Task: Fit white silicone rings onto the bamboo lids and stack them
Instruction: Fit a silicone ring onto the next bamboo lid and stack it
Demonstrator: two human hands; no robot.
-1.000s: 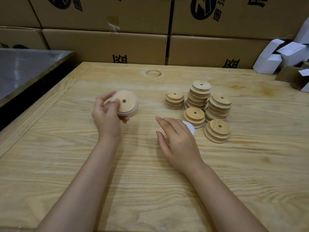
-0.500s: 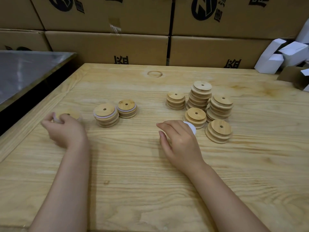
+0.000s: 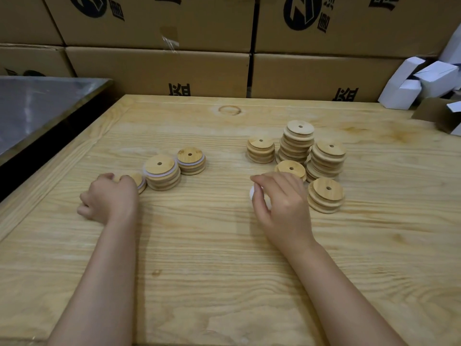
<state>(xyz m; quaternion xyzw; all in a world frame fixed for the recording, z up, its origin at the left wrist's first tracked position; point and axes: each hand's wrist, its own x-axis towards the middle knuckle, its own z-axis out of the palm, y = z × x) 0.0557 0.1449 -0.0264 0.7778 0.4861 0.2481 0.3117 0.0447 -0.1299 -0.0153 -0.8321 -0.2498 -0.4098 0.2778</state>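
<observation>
We've seen the left hand (image 3: 109, 198) slide its lid (image 3: 136, 179) in beside the ringed stack (image 3: 162, 174) — grip curled round it; right hand (image 3: 282, 203) pinches a ring (image 3: 252, 193) — next lid soon

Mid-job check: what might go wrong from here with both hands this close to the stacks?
1. The left hand grips a ringed lid right beside the ringed stack; a nudge may shift that stack.
2. The right hand, holding white rings, sits against the low bare stack. The tallest bare stack behind it looks uneven, so a bump could topple it.
</observation>
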